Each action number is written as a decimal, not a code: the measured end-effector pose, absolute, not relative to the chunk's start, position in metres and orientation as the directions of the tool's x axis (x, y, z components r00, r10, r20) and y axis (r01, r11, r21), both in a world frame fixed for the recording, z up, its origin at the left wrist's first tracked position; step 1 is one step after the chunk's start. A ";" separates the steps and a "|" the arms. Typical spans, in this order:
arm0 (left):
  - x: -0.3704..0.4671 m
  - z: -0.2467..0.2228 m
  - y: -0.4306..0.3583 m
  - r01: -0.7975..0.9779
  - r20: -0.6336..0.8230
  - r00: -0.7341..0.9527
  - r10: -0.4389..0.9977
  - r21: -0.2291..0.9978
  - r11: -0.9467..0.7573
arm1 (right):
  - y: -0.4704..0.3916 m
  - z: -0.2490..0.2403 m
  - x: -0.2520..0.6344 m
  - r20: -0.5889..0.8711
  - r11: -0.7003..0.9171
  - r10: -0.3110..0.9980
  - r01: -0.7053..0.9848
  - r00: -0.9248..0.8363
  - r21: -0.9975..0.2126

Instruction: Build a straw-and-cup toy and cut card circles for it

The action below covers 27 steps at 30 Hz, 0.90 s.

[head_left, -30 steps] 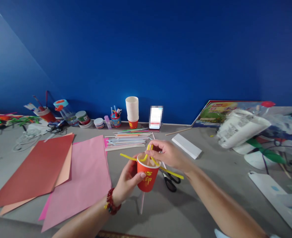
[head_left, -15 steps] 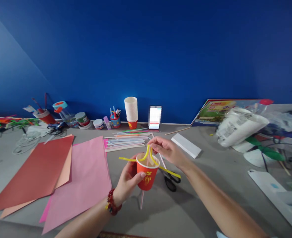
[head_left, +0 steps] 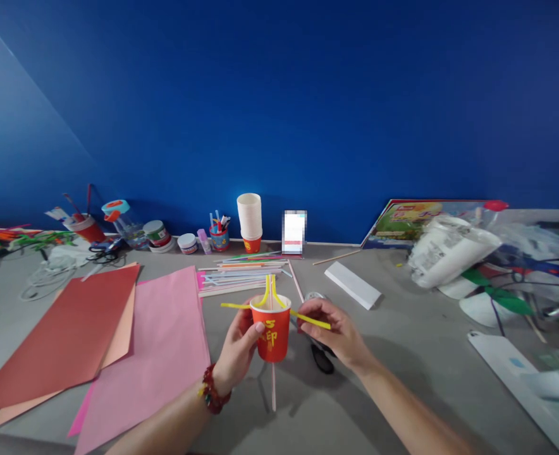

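My left hand (head_left: 239,347) wraps round a red paper cup (head_left: 274,338) with yellow lettering and a white rim, holding it upright above the table. A thin pale straw (head_left: 274,385) runs through it, sticking out below the base. Two yellow straws (head_left: 236,306) rise beside the pale one in the middle, then bend outward to the left and right. My right hand (head_left: 334,332) is closed at the right yellow straw's outer part, thumb in front and fingers partly hidden. Beneath the right hand lie black-handled scissors (head_left: 322,359), partly covered.
Red paper (head_left: 66,335) and pink paper (head_left: 160,354) lie left. Several loose straws (head_left: 241,275) lie behind the cup. Further back stand stacked paper cups (head_left: 250,218), a pen holder (head_left: 219,239) and a phone (head_left: 294,234). Folded white paper (head_left: 353,285) and plastic-wrapped cups (head_left: 450,249) lie right.
My right hand has left the upper tips of the straws and moved down and right to the right yellow straw's outer part. The cup has shifted slightly left and now stands straighter.
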<state>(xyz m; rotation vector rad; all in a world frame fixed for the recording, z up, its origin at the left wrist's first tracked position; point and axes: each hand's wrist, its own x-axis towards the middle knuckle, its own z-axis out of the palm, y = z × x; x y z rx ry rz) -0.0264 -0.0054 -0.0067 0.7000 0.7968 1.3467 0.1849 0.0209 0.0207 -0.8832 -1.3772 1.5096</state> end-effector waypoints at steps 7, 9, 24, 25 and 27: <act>-0.028 -0.013 -0.008 -0.489 0.034 0.123 0.992 0.871 0.031 | 0.024 0.013 0.177 0.163 0.104 0.950 -0.220 -0.266 -0.970; -0.030 -0.014 -0.007 -0.457 0.074 0.141 0.987 0.890 -0.001 | 0.024 0.017 0.175 0.158 0.105 0.955 -0.209 -0.253 -0.972; -0.041 -0.009 -0.006 -0.368 0.158 0.179 0.971 0.926 -0.083 | 0.029 0.047 0.172 0.044 -0.005 0.935 -0.138 -0.351 -0.990; -0.041 -0.010 -0.006 -0.377 0.163 0.159 0.974 0.921 -0.093 | 0.028 0.047 0.172 0.057 0.008 0.936 -0.141 -0.347 -0.990; -0.040 -0.011 -0.006 -0.394 0.173 0.134 0.976 0.913 -0.108 | 0.028 0.046 0.172 0.078 0.029 0.939 -0.150 -0.334 -0.988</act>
